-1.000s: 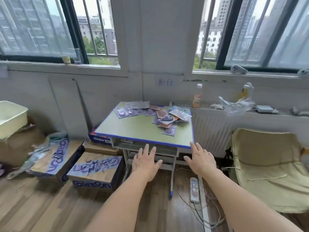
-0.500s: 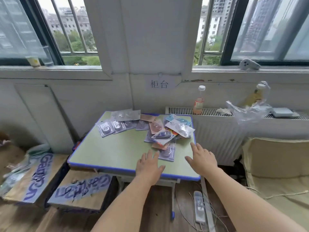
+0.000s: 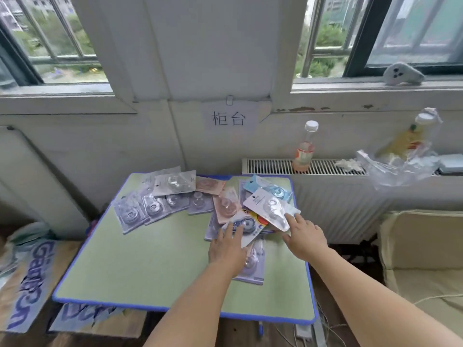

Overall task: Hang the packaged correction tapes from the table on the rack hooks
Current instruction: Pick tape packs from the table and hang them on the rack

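Note:
Several packaged correction tapes lie scattered over the far half of a green table (image 3: 150, 259) with a blue rim. My left hand (image 3: 226, 247) rests with straight fingers on a colourful-carded package (image 3: 248, 225) in the pile on the right. My right hand (image 3: 304, 235) reaches to a white-carded package (image 3: 268, 207) on top of that pile, fingertips touching its near edge. A row of clear and grey packages (image 3: 152, 207) lies at the back left, and a blue one (image 3: 273, 190) at the back right. No rack or hooks are in view.
A radiator (image 3: 338, 204) runs along the wall right of the table, with a drink bottle (image 3: 304, 149) and a crumpled plastic bag (image 3: 398, 166) on it. Cardboard boxes (image 3: 27, 284) stand on the floor at the left. A cushioned seat (image 3: 423, 246) is at the right.
I have come closer to the table. Both hands moved forward from its front edge onto the pile of packages on the right.

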### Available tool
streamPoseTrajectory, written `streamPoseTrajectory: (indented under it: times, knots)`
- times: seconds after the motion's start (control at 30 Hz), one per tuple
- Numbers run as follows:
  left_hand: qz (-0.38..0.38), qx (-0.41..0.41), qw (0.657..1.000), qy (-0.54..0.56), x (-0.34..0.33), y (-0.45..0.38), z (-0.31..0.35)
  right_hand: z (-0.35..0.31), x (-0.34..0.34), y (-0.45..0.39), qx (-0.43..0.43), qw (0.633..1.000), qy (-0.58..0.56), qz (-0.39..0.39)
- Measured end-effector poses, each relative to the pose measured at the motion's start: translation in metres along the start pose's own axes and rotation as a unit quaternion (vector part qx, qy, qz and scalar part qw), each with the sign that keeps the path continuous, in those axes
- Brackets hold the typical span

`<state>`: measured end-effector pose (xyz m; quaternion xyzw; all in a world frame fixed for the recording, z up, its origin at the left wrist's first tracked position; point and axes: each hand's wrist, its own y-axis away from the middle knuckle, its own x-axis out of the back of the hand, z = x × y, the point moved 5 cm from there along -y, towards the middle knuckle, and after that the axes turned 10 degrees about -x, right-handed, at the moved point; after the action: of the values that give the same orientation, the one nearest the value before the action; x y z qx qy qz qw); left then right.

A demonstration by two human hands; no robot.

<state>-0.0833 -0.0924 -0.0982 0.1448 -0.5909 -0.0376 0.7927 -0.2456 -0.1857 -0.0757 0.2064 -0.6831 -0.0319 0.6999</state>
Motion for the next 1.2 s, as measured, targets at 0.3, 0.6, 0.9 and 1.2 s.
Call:
streamPoseTrajectory:
  times: [0.3,0.6,0.9,1.2]
  knots:
    - [0.015,-0.131,0.991,-0.02,-0.006,-0.074,-0.016,-0.026,-0.008,-0.072,-0.054,0.998,0.003,-0.017]
    - [0.104,-0.216,0.971,0.006,-0.019,-0.087,-0.027,-0.042,-0.011,-0.099,-0.077,0.997,-0.02,-0.007]
    - [0.109,-0.162,0.981,-0.005,-0.015,-0.074,-0.018,-0.039,-0.009,-0.087,-0.094,0.995,-0.017,0.037]
    - [0.167,-0.069,0.984,0.004,-0.032,-0.048,-0.008,-0.006,-0.026,-0.045,-0.189,0.967,-0.162,0.06]
